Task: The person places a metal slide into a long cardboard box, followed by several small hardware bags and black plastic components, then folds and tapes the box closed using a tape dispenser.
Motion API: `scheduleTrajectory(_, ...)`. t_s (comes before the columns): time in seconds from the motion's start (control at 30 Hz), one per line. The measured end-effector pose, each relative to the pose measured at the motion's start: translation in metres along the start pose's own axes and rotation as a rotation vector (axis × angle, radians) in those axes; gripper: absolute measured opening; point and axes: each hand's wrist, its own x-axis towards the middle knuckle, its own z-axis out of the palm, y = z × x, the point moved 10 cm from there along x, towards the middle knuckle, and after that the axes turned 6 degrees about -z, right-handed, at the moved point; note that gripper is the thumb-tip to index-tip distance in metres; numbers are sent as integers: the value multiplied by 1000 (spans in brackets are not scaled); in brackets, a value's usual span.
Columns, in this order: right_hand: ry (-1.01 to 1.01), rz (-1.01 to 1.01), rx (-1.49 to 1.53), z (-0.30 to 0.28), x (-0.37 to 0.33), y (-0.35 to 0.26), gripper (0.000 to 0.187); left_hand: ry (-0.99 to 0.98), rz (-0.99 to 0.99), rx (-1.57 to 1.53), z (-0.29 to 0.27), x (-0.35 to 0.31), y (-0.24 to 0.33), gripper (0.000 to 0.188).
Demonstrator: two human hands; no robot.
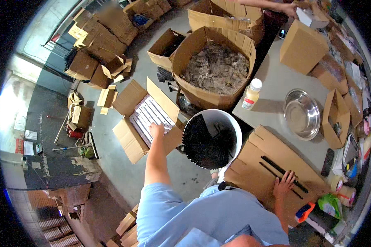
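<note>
My left hand [156, 131] reaches into an open cardboard box [123, 99], its fingers curled at the upper edge of one of the narrow white boxes [146, 111] packed in rows there. Exactly how it grips is too small to make out. On the right, my right hand [283, 185] lies with spread fingers on a flat cardboard sheet [251, 164], touching the black strips [279, 165] on it. Between my arms stands a white bucket [238, 138] full of black toothed strips [200, 142].
A large carton [185, 82] of clear plastic pieces stands ahead. The grey table [268, 88] carries a bottle [252, 94], a steel bowl [303, 114] and several cartons. At the far right, another person's hand [290, 10] touches a white box [311, 17]. Stacked boxes [107, 37] line the far left.
</note>
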Motion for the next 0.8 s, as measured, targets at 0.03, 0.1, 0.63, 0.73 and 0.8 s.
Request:
scheduleTrajectory(0.03, -38, 14, -2, -1, 1, 1, 62, 88, -272, -86, 4, 7, -10, 60)
scheduleTrajectory(0.1, -125, -97, 101, -2, 22, -21, 66, 313, -750, -217, 6, 22, -143, 72)
scheduleTrajectory(0.63, -29, 696, 433, 39, -51, 163, 123, -227, -455, -1007, 77, 40, -98, 34)
scheduleTrajectory(0.73, 24, 677, 484, 39, -38, 173, 127, -280, -505, -1067, 77, 54, -122, 33)
scheduleTrajectory(0.8, 32, 511, 619, 40, -13, 170, 127, -308, -540, -1108, 76, 63, -144, 32)
